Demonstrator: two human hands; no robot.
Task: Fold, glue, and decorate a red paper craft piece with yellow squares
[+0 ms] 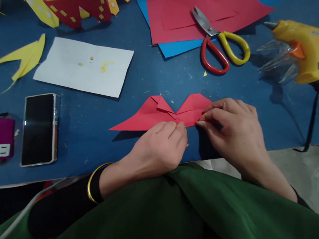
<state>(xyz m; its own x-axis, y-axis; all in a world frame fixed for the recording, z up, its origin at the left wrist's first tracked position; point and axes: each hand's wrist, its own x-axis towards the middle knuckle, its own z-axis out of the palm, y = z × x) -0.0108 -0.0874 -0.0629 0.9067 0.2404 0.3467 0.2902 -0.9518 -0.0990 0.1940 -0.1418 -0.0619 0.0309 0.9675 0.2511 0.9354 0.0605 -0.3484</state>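
One red paper point(143, 117), edge in curled left hand point(162, 144), end in pinching right hand point(236, 129)

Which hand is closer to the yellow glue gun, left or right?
Right. The right hand is left of the glue gun, at the right end of the folded red paper; the left hand is farther left, at the paper's near edge.

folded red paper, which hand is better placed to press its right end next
Likely the right hand: it touches that end of the folded red paper, while the left hand sits farther left, near the paper's middle.
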